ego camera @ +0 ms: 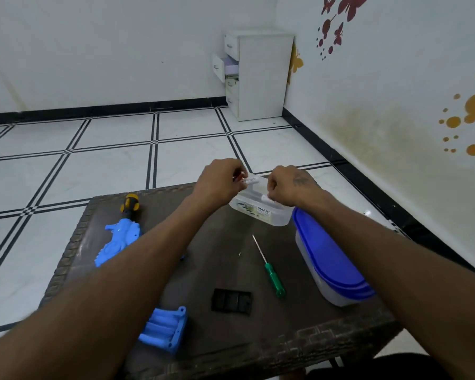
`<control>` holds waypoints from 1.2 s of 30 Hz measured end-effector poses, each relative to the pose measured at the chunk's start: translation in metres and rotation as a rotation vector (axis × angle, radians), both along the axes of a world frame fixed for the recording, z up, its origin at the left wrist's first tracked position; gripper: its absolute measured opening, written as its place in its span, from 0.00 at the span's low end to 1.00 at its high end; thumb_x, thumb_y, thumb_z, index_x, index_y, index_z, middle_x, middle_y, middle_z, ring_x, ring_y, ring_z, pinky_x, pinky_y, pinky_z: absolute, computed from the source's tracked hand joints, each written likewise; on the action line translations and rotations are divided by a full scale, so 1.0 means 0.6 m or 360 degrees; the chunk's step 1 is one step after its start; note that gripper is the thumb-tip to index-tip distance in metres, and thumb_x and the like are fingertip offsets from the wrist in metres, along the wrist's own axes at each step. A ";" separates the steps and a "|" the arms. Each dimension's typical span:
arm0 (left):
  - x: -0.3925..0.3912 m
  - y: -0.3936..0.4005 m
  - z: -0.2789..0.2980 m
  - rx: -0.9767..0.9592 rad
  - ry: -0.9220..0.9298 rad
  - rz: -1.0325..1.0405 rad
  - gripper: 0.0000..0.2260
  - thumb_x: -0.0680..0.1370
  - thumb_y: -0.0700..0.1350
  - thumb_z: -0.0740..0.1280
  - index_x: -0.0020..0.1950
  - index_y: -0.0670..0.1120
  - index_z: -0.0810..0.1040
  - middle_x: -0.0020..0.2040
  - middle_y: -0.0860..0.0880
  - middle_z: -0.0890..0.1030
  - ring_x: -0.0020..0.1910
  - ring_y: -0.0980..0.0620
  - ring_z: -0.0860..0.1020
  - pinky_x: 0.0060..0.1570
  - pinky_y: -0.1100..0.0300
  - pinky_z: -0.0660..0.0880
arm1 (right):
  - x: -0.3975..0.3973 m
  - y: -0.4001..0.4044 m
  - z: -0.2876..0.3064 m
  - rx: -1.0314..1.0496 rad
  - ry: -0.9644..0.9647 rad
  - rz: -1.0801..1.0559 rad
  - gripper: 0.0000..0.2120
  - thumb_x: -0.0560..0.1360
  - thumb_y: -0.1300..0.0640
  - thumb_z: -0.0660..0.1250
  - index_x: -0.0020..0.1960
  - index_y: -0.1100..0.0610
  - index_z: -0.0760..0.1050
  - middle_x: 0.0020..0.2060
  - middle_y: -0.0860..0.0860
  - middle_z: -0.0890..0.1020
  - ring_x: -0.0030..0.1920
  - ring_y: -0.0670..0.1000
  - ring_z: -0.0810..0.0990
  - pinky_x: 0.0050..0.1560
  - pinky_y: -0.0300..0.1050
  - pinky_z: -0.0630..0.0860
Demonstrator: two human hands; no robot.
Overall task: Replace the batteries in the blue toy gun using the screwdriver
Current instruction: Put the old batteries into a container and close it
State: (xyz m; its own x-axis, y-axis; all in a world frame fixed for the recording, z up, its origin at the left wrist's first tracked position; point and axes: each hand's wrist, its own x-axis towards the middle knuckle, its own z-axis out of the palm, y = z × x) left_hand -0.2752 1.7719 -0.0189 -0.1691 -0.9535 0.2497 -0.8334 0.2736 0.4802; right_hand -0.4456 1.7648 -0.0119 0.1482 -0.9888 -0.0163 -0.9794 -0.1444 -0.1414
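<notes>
The room is evenly and brightly lit with a cool, bluish cast, and the white floor tiles (187, 149) carry a soft sheen with no hard shadows. A small glare spot sits on the blue lid (321, 250) at right, and the dark bench (258, 349) shows a dull sheen. Wide-angle distortion bends tile lines towards the edges, and the forearms at the lower corners look stretched and soft.

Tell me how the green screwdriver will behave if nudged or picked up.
The screwdriver lies flat on the table; its round handle would probably let it roll when nudged. The thin metal shaft looks stiff. It is slim, so likely light, though the smooth plastic handle might slip.
</notes>
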 end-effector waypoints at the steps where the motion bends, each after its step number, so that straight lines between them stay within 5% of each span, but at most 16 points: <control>1: -0.011 -0.007 -0.002 0.0015 -0.0058 -0.0032 0.10 0.74 0.44 0.73 0.54 0.49 0.80 0.51 0.51 0.82 0.49 0.50 0.79 0.51 0.54 0.77 | -0.002 0.004 0.002 -0.0031 -0.0036 -0.0013 0.08 0.73 0.55 0.69 0.52 0.54 0.80 0.48 0.53 0.84 0.46 0.54 0.81 0.47 0.48 0.78; 7: -0.041 -0.028 -0.031 0.0086 0.0024 -0.0102 0.22 0.74 0.41 0.73 0.67 0.51 0.75 0.55 0.51 0.83 0.54 0.51 0.80 0.52 0.60 0.72 | -0.029 0.085 0.033 -0.0152 0.0070 0.0097 0.16 0.75 0.47 0.67 0.60 0.52 0.77 0.54 0.53 0.81 0.52 0.53 0.78 0.47 0.45 0.74; 13: -0.041 -0.022 -0.047 -0.0016 0.0049 0.0131 0.21 0.78 0.43 0.67 0.71 0.49 0.71 0.67 0.46 0.75 0.66 0.45 0.72 0.64 0.51 0.70 | -0.041 0.150 0.051 0.0443 0.0422 -0.0043 0.42 0.68 0.27 0.65 0.73 0.50 0.61 0.65 0.58 0.71 0.64 0.59 0.72 0.61 0.56 0.74; 16: -0.031 -0.016 -0.053 0.0242 0.0046 0.0314 0.22 0.78 0.43 0.66 0.72 0.44 0.67 0.69 0.41 0.71 0.66 0.41 0.71 0.62 0.49 0.71 | -0.039 0.167 0.057 0.0553 0.0514 0.0036 0.36 0.69 0.35 0.71 0.69 0.52 0.64 0.62 0.55 0.75 0.61 0.57 0.75 0.58 0.54 0.74; 20: -0.020 -0.002 -0.048 0.0384 0.0275 0.0409 0.14 0.74 0.40 0.65 0.59 0.42 0.76 0.57 0.43 0.79 0.55 0.43 0.76 0.52 0.53 0.75 | -0.039 0.177 0.068 0.0451 0.0451 0.0015 0.25 0.73 0.54 0.71 0.66 0.56 0.65 0.58 0.56 0.77 0.56 0.55 0.77 0.54 0.50 0.75; 24: -0.012 0.011 -0.040 0.0458 0.0426 0.0430 0.18 0.71 0.39 0.66 0.61 0.42 0.78 0.57 0.43 0.80 0.54 0.42 0.78 0.54 0.47 0.79 | -0.040 0.190 0.100 0.0371 0.0371 0.0040 0.19 0.76 0.60 0.67 0.65 0.60 0.69 0.56 0.57 0.78 0.46 0.54 0.74 0.46 0.45 0.70; 27: 0.000 0.015 -0.035 0.0555 0.0547 0.0422 0.19 0.70 0.35 0.66 0.61 0.42 0.79 0.55 0.42 0.80 0.53 0.41 0.79 0.53 0.45 0.80 | -0.042 0.191 0.131 0.0119 0.0375 0.0029 0.11 0.76 0.62 0.64 0.59 0.59 0.72 0.55 0.57 0.78 0.48 0.56 0.76 0.47 0.47 0.71; 31: 0.017 0.010 -0.044 0.0526 0.0730 0.0486 0.21 0.73 0.36 0.66 0.66 0.41 0.75 0.61 0.42 0.79 0.59 0.42 0.77 0.60 0.45 0.76 | -0.042 0.134 0.146 -0.0306 0.0004 0.0043 0.14 0.74 0.64 0.60 0.59 0.59 0.74 0.53 0.57 0.79 0.47 0.58 0.77 0.45 0.48 0.72; 36: 0.030 0.007 -0.052 0.0355 0.1105 0.0570 0.12 0.81 0.43 0.59 0.57 0.43 0.81 0.55 0.45 0.82 0.54 0.44 0.79 0.57 0.45 0.78 | -0.001 0.037 0.115 -0.0186 -0.0783 0.0029 0.16 0.78 0.61 0.65 0.65 0.51 0.78 0.53 0.52 0.82 0.49 0.51 0.79 0.43 0.40 0.71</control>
State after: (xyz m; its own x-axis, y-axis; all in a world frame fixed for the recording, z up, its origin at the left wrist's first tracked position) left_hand -0.2570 1.7759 -0.0500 0.2792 -0.9601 -0.0168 -0.3445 -0.1164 0.9315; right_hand -0.4461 1.7871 0.0571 0.1277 -0.9771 0.1701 -0.7981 -0.2030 -0.5673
